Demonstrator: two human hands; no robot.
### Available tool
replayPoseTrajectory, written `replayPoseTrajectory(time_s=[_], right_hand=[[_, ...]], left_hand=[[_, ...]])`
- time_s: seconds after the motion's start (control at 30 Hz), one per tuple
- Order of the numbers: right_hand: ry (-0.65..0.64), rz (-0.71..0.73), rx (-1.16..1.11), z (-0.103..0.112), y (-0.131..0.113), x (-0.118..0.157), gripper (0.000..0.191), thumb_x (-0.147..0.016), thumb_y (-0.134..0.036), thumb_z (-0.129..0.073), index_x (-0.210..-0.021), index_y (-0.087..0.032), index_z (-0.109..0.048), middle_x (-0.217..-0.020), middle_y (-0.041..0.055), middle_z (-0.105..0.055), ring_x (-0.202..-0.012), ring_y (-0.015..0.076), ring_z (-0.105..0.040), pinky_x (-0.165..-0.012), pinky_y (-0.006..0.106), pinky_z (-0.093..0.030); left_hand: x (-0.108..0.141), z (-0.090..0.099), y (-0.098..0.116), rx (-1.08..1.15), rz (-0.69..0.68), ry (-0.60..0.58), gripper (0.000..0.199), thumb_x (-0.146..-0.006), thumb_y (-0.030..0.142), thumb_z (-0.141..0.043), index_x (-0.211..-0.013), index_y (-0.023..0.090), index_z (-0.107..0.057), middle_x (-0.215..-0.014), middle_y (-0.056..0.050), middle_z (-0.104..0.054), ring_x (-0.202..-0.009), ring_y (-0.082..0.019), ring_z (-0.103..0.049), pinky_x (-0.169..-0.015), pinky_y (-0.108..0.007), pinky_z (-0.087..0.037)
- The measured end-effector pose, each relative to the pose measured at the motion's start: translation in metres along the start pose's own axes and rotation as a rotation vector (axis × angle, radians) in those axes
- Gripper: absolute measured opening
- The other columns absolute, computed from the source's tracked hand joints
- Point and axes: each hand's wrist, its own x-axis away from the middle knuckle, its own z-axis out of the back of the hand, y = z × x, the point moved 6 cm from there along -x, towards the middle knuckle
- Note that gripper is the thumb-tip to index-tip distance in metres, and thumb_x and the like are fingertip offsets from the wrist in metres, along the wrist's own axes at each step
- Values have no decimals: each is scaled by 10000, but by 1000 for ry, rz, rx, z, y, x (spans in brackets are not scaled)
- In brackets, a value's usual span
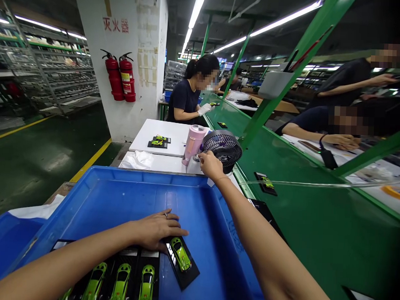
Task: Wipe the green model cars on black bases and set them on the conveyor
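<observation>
My left hand (158, 229) lies flat on the floor of a blue plastic tray (120, 175), its fingertips close to a lime-green toy sports car (180, 254) on a black display base (191, 272). Below my forearm, several more green model cars (122, 285) stand side by side on black bases at the tray's near edge. My right hand (211, 165) reaches past the tray and meets the lower edge of a small black desk fan (223, 148). Its fingers are hidden behind the knuckles. A pink insulated bottle (193, 145) stands just left of the fan.
A green workbench (315, 228) runs along the right, holding black-based cars (266, 184). White tables (161, 135) stand ahead, with a gloved co-worker (189, 95) beyond them. More people sit at far right. Fire extinguishers (120, 77) hang on a pillar, and metal racks (48, 66) stand at left.
</observation>
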Motion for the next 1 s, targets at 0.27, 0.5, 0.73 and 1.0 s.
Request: replayPoseTrajectory(time_s=[0.27, 0.5, 0.73, 1.0], right_hand=[[99, 26, -163, 22, -5, 8, 259, -924, -300, -567, -1140, -158, -575, -1141, 77, -592, -957, 199, -612, -812, 394, -528], [396, 143, -473, 109, 8, 93, 190, -946, -195, -477, -1061, -152, -622, -993, 53, -621, -909, 177, -604, -815, 350, -499], [258, 375, -836, 133, -14, 244, 244, -912, -157, -505, -1079, -255, -654, -867, 14, -589, -685, 119, -582, -576, 215, -467], [171, 445, -1105, 118, -59, 294, 407, -908, -61, -460, -1232, -282, -568, -900, 44, -521, -692, 131, -553, -523, 230, -474]], left_hand=[[-4, 18, 18, -53, 53, 178, 673, -746, 398, -636, -1341, 156, -435, -1026, -143, -600, -990, -317, -555, -1058, -610, -218], [3, 63, 32, 132, 136, 480, 753, -695, 365, -714, -1357, 213, -388, -1166, -139, -550, -1084, -327, -531, -1030, -581, -311], [33, 103, 70, 594, 275, 927, 662, -857, 399, -565, -1380, 299, -172, -1118, -98, -561, -956, -220, -634, -856, -406, -508], [40, 47, 125, 1621, 448, 1423, 446, -909, 458, -450, -1300, 244, -458, -1073, -104, -680, -820, -198, -682, -703, -333, -557]])
